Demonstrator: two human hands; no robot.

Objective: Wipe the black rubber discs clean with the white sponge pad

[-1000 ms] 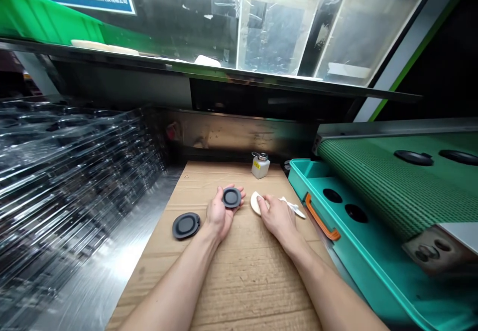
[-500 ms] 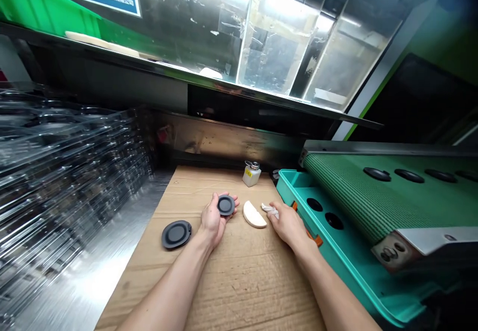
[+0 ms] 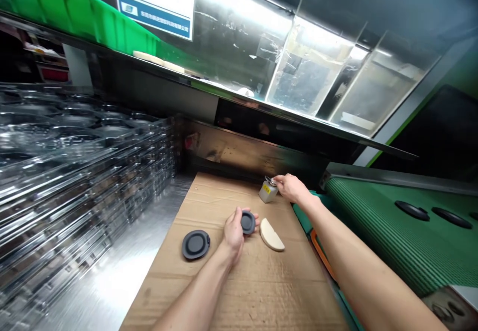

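Observation:
My left hand (image 3: 234, 231) is closed around the edge of a round dark grey plastic lid (image 3: 248, 223), its ringed face turned up. My right hand (image 3: 293, 189) reaches to the back of the cardboard, its fingertips pressed at the metal top of a small whitish pump bottle (image 3: 267, 191) with a yellow label. The white cloth it held a moment earlier is mostly hidden by the fingers. A second, larger dark grey lid (image 3: 196, 244) lies flat left of my left hand. Between the hands and nearer me is a cream half-round pad (image 3: 272, 235).
Stacked clear plastic trays (image 3: 123, 157) stand at left on a metal surface. A green conveyor belt (image 3: 377, 226) carrying black round parts runs at right, above a teal bin (image 3: 304, 216). A metal shelf (image 3: 224, 89) with a green crate (image 3: 93, 20) overhangs the back.
My right hand has moved from beside the half-round pad up to the bottle's top, taking the white cloth off the cardboard. My left hand keeps the lid. The view has swung left.

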